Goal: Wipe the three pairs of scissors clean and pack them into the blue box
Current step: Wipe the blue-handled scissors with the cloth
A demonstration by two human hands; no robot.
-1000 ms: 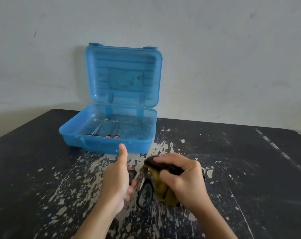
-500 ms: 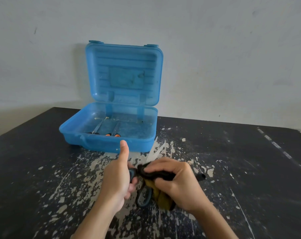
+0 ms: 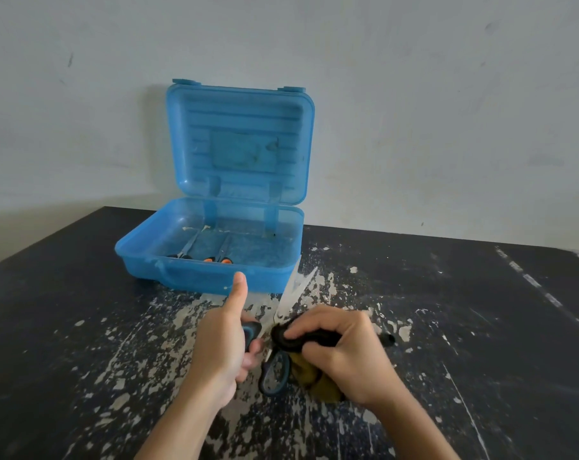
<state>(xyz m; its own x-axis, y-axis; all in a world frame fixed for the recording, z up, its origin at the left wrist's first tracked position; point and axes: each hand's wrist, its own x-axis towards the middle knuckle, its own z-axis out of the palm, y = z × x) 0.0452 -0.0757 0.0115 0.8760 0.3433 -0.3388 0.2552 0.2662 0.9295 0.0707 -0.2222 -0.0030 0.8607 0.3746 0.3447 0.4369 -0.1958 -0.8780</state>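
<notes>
Left hand (image 3: 225, 346), thumb raised, grips one handle of the blue-and-black steel scissors (image 3: 280, 314), near the open blue plastic box (image 3: 208, 277) (two pairs (image 3: 201, 252) inside); right hand (image 3: 344, 353) clutches an olive-yellow cloth (image 3: 318, 383) beside them.

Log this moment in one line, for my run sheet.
left hand holds scissors handle | right hand grips cloth | box open, two pairs inside
</notes>
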